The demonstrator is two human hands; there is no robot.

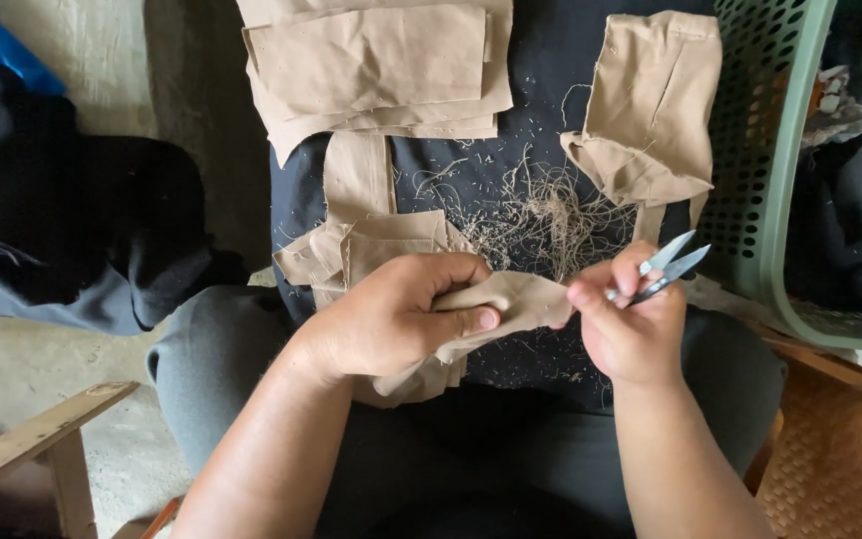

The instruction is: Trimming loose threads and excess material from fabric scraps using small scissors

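My left hand (391, 314) grips a small folded piece of beige cloth (521, 297) over my lap. My right hand (633, 324) holds metal thread snips (672, 265), blades pointing up and to the right, while its fingertips pinch the cloth's right end. A loose heap of cut threads (541, 215) lies on the dark cloth (541, 80) spread over my knees just beyond both hands.
A stack of beige cloth pieces (381, 65) lies at the far end of the lap, more pieces (371, 245) by my left hand, another (650, 110) at the right. A green perforated basket (775, 170) stands to the right. Dark garments (72, 230) lie left; a wooden frame (32, 439) sits lower left.
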